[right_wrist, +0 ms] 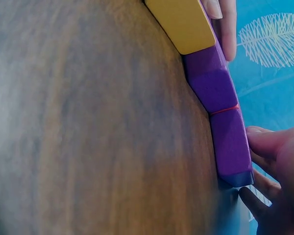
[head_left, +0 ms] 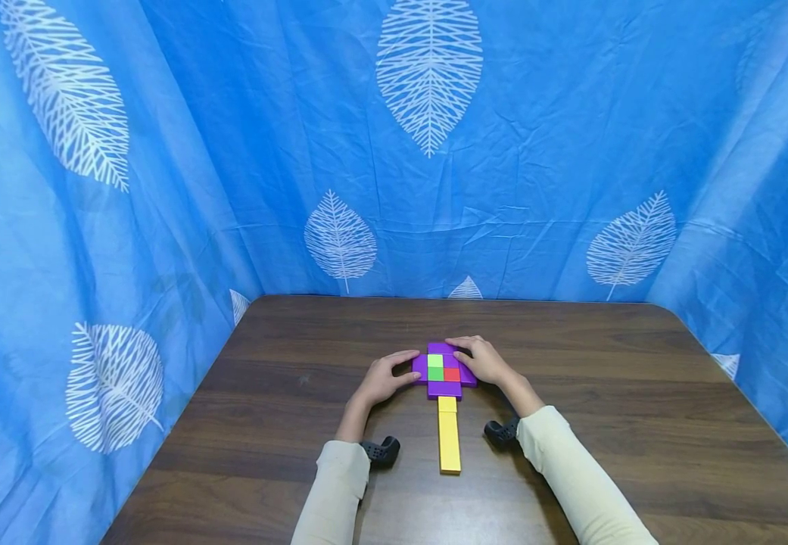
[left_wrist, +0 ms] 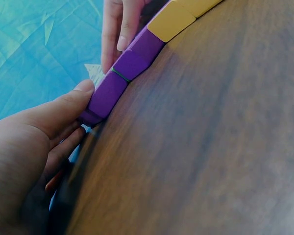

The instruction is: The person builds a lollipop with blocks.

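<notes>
On the table lies a flat figure of coloured blocks: purple blocks [head_left: 444,390] frame a light green block [head_left: 436,361], a green block [head_left: 436,374] and a red block [head_left: 451,375]. A yellow strip [head_left: 449,439] extends from the near purple block. At the figure's left side, my left hand [head_left: 378,380] touches the purple edge with extended thumb and index finger. My right hand [head_left: 485,360] reaches from the right, its thumb and fingertips on the far right purple blocks. Close up, purple block sides show in the left wrist view [left_wrist: 108,92] and right wrist view.
The dark brown wooden table [head_left: 264,462] has rounded far corners. Behind and beside it hangs a blue cloth [head_left: 284,113] with white leaf prints. A black band with a camera [head_left: 381,452] is on the left wrist; a similar device [head_left: 500,434] is on the right.
</notes>
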Demonstrator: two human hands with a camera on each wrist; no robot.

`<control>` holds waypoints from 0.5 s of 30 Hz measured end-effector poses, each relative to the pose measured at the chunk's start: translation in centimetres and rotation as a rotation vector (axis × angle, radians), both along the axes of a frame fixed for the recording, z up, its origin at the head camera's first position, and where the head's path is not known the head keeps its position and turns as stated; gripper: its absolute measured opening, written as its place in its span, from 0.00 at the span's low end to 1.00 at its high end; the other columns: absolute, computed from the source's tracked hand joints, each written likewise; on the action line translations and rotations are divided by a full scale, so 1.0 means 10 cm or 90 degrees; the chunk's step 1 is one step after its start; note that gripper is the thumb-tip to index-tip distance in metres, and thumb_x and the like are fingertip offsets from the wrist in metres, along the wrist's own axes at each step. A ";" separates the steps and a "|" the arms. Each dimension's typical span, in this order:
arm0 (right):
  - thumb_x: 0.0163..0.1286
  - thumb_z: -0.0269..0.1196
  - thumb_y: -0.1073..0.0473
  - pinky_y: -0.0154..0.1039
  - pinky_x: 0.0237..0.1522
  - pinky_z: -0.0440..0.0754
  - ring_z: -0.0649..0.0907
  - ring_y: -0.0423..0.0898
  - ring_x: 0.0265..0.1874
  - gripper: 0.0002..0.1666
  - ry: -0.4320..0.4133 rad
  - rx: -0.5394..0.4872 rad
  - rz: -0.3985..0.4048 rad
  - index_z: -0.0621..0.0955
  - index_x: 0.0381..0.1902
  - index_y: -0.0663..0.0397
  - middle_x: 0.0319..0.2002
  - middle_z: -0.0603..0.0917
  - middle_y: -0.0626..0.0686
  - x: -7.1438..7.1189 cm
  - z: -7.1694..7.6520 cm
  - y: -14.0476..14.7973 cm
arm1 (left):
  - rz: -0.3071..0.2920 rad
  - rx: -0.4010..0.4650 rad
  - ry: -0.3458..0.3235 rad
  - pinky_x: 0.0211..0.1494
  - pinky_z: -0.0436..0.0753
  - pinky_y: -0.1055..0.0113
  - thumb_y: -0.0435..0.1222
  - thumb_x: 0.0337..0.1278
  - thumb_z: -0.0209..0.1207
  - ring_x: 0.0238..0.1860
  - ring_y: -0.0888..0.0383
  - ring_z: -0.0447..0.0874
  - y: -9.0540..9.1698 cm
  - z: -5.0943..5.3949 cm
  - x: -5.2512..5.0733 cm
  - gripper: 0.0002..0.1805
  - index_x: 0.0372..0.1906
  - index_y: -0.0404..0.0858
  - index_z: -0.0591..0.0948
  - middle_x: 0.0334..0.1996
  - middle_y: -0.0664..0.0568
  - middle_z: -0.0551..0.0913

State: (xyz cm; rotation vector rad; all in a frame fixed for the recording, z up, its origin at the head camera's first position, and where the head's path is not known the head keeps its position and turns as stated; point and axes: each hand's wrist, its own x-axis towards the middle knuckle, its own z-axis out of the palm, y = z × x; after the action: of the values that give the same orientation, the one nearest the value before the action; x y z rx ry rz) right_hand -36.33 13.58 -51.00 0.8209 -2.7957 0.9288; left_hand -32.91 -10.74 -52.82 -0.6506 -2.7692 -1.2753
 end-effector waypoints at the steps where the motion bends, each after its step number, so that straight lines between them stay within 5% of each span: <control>1: 0.69 0.54 0.62 0.54 0.57 0.67 0.72 0.58 0.55 0.20 0.003 0.001 0.000 0.75 0.58 0.60 0.54 0.77 0.60 0.00 0.00 0.00 | -0.001 0.001 0.000 0.65 0.63 0.55 0.49 0.57 0.59 0.63 0.53 0.66 0.00 0.00 0.00 0.27 0.61 0.45 0.73 0.60 0.52 0.73; 15: 0.69 0.55 0.62 0.55 0.57 0.68 0.73 0.59 0.56 0.20 -0.007 -0.025 0.007 0.76 0.57 0.60 0.54 0.77 0.60 0.01 -0.02 0.00 | -0.005 0.000 0.005 0.65 0.63 0.56 0.49 0.58 0.58 0.64 0.53 0.64 -0.02 0.00 0.01 0.29 0.63 0.44 0.71 0.62 0.52 0.71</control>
State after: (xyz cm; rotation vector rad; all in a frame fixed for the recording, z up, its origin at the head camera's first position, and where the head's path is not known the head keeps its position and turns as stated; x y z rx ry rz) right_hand -36.27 13.59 -51.20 0.8304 -2.7753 0.9892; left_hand -32.77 -10.99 -52.85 -0.6655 -2.7630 -1.2703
